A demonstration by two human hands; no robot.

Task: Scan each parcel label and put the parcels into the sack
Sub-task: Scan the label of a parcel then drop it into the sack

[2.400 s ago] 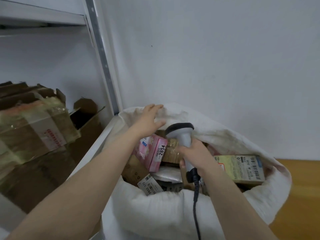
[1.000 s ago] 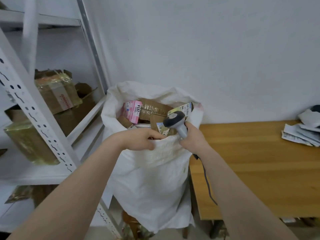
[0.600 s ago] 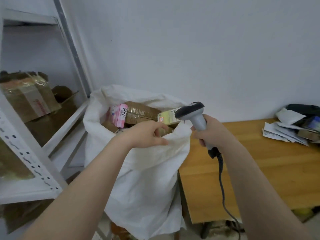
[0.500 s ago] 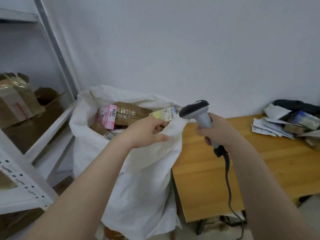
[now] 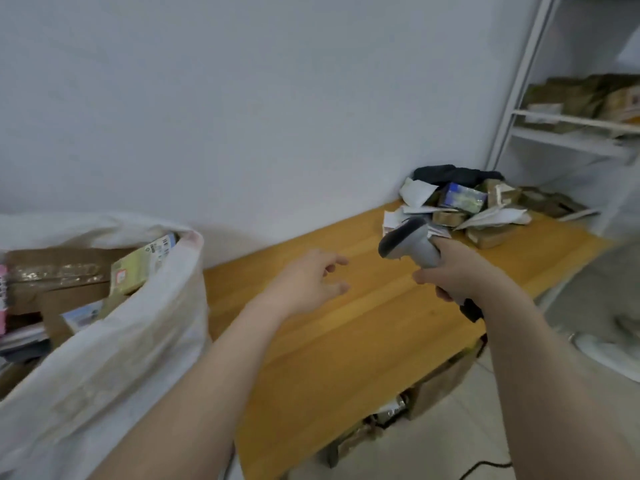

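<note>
A plain white wall backs a wooden table. At its far right corner lies a loose heap of parcels, not yet in the sack. The white sack stands at left, filled to its mouth with boxes. The left hand hovers over the table, fingers apart, holding nothing. The right hand is wrapped round the scanner. With the sack so full, a parcel added on top may slide out.

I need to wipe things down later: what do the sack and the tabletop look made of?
Sack: looks like white woven plastic or cloth, matte, creased and softly slumping. Tabletop: seems wood or veneer, orange-brown, smooth, slight sheen, lengthwise grain lines.
</note>
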